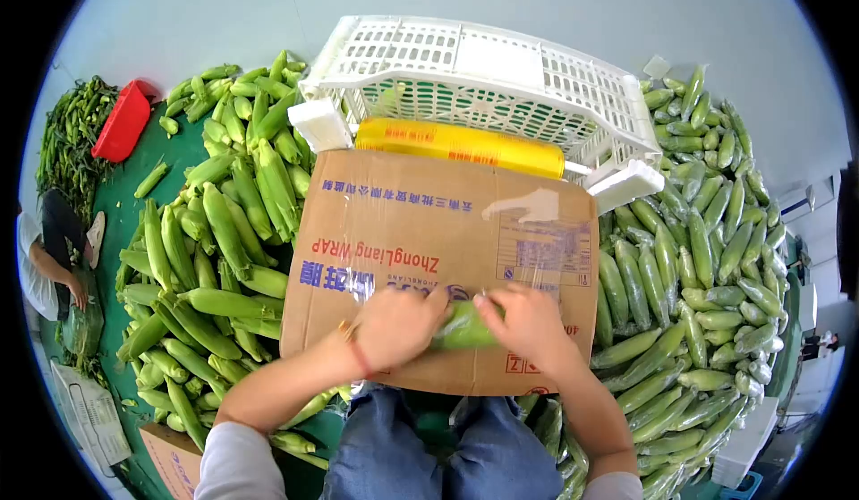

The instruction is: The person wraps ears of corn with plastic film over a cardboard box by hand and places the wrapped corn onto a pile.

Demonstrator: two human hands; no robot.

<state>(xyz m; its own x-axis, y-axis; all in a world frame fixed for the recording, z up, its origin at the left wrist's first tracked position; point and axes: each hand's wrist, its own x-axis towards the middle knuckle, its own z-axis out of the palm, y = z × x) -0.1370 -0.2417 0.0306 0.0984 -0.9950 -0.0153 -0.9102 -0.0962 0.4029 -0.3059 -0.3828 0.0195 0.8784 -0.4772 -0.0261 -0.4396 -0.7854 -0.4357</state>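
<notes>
A green ear of corn in its husk lies across the cardboard box in front of me, with shiny clear film over it. My left hand is closed around its left end, and my right hand pinches its right end. Clear film also glints on the box top beside my hands. Behind the box, a yellow roll of wrap rests on a rod against a white plastic crate.
Loose husked-green corn is heaped on my left, and film-wrapped corn on my right. A red basin stands at the far left near piled greens. Another person sits at the left edge.
</notes>
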